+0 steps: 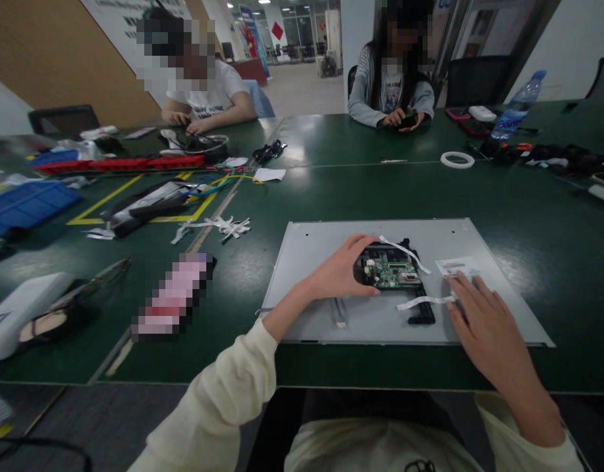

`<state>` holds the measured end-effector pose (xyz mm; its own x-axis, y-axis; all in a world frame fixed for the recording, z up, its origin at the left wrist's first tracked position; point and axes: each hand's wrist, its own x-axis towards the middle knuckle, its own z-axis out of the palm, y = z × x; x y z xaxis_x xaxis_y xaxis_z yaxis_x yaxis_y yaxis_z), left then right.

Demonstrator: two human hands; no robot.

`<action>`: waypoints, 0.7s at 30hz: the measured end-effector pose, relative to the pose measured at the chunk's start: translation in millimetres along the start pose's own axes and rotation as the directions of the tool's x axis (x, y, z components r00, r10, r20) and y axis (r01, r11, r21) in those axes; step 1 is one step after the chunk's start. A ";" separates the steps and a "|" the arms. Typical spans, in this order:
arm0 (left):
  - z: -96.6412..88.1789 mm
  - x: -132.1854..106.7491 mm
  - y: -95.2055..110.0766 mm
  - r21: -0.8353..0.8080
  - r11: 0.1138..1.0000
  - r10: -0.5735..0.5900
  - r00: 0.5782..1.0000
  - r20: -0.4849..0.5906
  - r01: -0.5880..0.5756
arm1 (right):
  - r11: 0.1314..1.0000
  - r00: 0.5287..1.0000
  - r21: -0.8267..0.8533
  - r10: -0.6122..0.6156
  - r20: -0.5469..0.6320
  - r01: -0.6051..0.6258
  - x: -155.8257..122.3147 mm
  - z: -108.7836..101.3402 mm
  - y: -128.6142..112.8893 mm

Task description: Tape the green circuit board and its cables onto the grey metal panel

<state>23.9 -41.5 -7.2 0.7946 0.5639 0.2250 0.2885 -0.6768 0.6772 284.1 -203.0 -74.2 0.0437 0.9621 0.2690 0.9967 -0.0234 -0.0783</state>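
A flat grey metal panel (302,262) lies on the table in front of me. On it sits a green circuit board (396,274) in a black frame (422,314). My left hand (348,267) is closed around the board's left side, thumb at the near edge and fingers at the far edge. White tape strips (404,252) cross the frame's right side. My right hand (488,321) rests on the panel's right part, fingers stretched out, beside a white label (458,267). A lower tape strip (424,300) reaches its fingertips. A grey ribbon cable (340,313) lies below my left hand.
Left of the panel lie a phone (176,295), a heap of tape strips (227,227) and a white device (29,314). A blue bin (31,206) is farther left. Two people sit across the green table (341,190). A tape roll (457,160) and bottle (518,108) stand right.
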 end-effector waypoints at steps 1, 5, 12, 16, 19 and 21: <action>-0.4 0.1 -0.6 -0.004 1.000 0.003 1.000 -0.008 -0.003 | 1.000 1.000 -0.001 0.004 0.005 -0.004 0.0 -0.6 -0.3; -0.3 1.3 -4.4 -0.001 1.000 0.002 1.000 -0.024 -0.002 | 1.000 1.000 -0.007 0.011 0.019 -0.011 1.1 -2.7 -1.4; 0.1 2.0 -3.6 -0.076 0.996 -0.046 0.997 -0.058 0.041 | 1.000 0.999 0.007 0.019 0.027 -0.019 1.8 -1.7 -1.7; -3.0 2.3 -6.2 -0.095 0.994 -0.067 0.992 -0.109 0.057 | 1.000 1.000 0.009 0.018 0.015 -0.019 1.5 -0.8 -1.0; -4.6 2.5 -11.1 -0.058 0.997 -0.056 0.993 -0.102 0.050 | 1.000 1.000 0.015 0.011 0.010 -0.011 1.6 -0.7 -0.6; -4.7 2.6 -14.0 -0.034 0.998 -0.053 0.995 -0.089 0.051 | 1.000 1.000 0.021 0.011 0.007 -0.011 1.5 -1.0 -0.8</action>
<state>19.4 -28.3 -12.8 0.7277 0.6389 0.2497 0.3102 -0.6312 0.7108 283.4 -201.8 -72.8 0.0541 0.9637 0.2613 0.9945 -0.0283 -0.1013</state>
